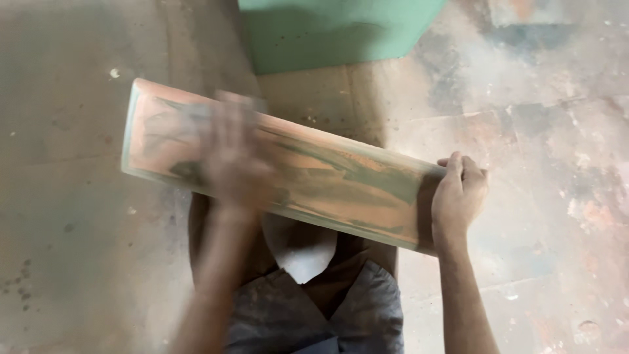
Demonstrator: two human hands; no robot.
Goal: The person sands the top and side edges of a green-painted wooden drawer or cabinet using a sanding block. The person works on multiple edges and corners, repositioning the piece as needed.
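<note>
A long wooden board lies slanted across my lap, its top face reddish-orange with streaks of green paint and pale green edges. My left hand rests flat on the board's left half and is blurred by motion; whether it holds something small beneath the palm cannot be told. My right hand clasps the board's right end, fingers curled over its far edge.
A green painted panel stands on the floor just beyond the board. The worn concrete floor is stained and dusty. My dark shorts and a white patch of cloth show below the board.
</note>
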